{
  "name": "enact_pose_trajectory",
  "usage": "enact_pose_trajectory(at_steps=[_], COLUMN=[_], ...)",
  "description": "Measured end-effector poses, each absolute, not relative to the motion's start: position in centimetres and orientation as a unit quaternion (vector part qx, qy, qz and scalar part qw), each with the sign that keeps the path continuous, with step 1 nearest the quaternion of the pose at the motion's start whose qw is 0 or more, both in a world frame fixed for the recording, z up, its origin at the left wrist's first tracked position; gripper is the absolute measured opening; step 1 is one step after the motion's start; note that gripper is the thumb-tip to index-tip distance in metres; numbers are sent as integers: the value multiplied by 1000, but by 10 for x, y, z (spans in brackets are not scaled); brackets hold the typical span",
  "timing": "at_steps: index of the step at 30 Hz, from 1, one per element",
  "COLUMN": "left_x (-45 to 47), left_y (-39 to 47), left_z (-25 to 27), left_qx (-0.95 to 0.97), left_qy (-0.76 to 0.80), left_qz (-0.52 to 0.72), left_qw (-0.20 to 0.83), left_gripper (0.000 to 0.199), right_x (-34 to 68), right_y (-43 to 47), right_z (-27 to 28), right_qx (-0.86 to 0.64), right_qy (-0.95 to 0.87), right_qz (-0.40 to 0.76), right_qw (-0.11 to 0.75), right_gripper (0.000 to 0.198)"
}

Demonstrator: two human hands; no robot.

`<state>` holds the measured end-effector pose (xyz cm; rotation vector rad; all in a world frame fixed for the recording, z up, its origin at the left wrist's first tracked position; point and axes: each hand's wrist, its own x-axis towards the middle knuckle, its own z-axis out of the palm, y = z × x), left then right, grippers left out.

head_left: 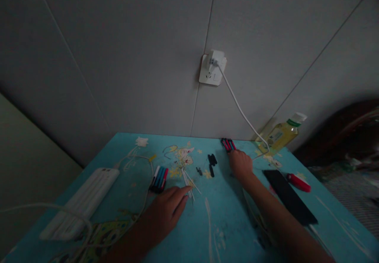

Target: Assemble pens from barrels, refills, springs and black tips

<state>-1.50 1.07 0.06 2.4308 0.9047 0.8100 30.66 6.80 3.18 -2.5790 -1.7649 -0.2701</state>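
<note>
My left hand (170, 205) rests low over the table with its index finger and thumb stretched out and a little apart. Its fingertips are beside a loose bundle of thin white sticks (187, 182) that look like pen refills. Farther back, my right hand (240, 163) is closed at the near end of a row of red, teal and dark pens (227, 144); its fingertips are partly hidden. Another group of white, teal and red pens (160, 178) lies just beyond my left hand. Small black caps (212, 164) and tiny dark pieces (199, 171) lie between the hands.
A white power strip (85, 200) with cables lies at left. On the right are a black flat slab (290, 196), a red object (299, 183) and a bottle of yellow liquid (280, 136). A white cable (239, 111) hangs from the wall socket (211, 73) onto the blue tabletop (225, 223).
</note>
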Motion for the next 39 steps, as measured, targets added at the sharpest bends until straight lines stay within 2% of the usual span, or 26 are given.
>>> enact_pose_trajectory(at_steps=[12, 39], left_x=[-14, -14], left_y=[8, 8], left_z=[6, 4], left_qx=[887, 897], left_qy=[318, 317], left_qz=[269, 260], left_qw=[198, 168], left_gripper=[25, 22], right_x=[296, 299], right_y=[79, 66], right_z=[24, 21], right_qx=[-812, -789], right_qy=[-574, -609], right_qz=[-101, -82], right_qw=[-30, -5], right_gripper=[34, 29])
